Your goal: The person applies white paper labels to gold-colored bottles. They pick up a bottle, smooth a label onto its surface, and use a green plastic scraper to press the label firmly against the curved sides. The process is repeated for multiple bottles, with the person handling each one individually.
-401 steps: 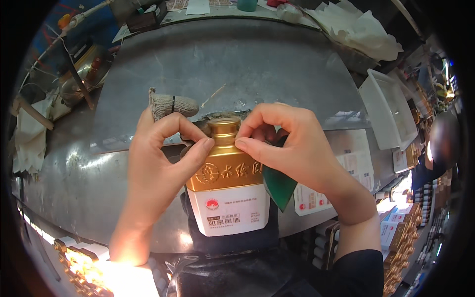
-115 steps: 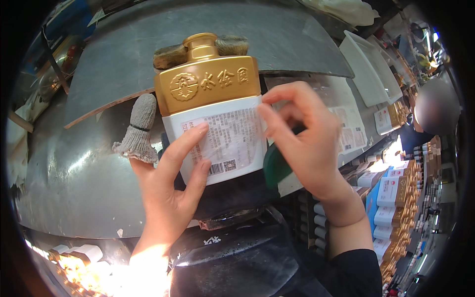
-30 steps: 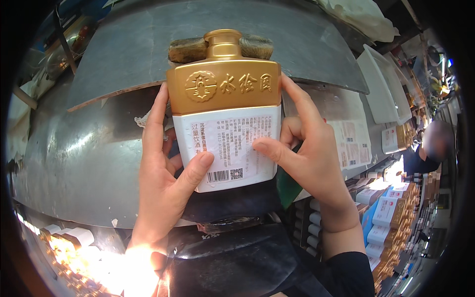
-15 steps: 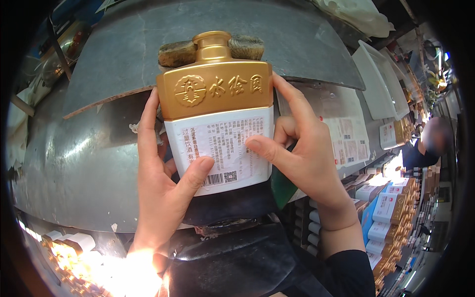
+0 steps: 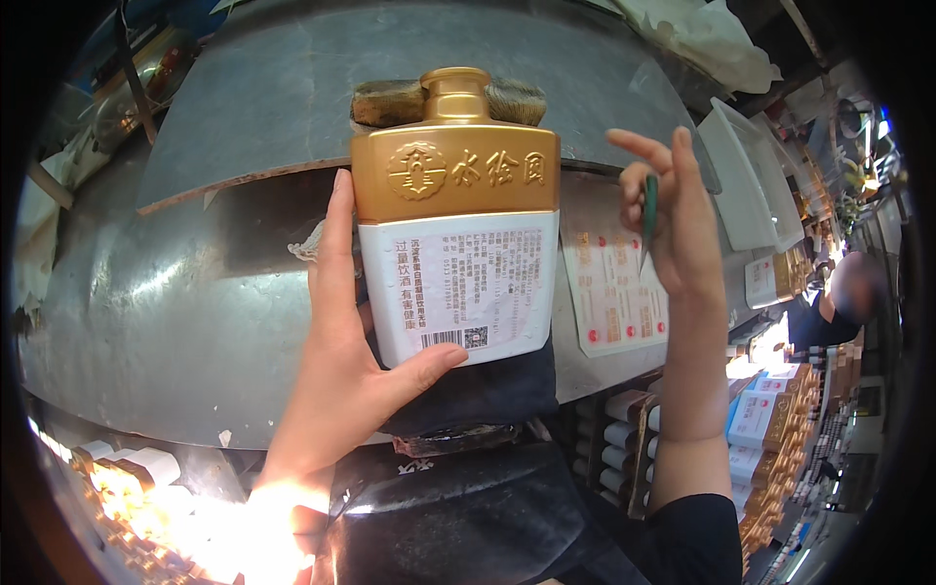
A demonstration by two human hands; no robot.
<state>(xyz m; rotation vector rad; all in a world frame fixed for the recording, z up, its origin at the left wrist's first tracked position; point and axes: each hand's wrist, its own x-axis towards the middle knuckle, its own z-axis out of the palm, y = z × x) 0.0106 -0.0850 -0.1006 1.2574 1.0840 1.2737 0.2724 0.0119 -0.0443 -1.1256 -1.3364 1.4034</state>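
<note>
Left forearm (image 5: 310, 453): bare, slanting forward and right over the counter's (image 5: 175, 341) near edge
Left hand (image 5: 356, 361): gripping wide, forefinger straight, thumb stretched rightward
Right forearm (image 5: 690, 400): bare, almost straight ahead
Right hand (image 5: 675, 222): well apart from the left, two digits extended, others curled

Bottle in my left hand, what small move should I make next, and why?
I'd probably bring your right hand, with its green scraper, over to the label and press lightly across it: your left hand steadies the bottle with the label facing you, while the scraper is clear of it.
</note>
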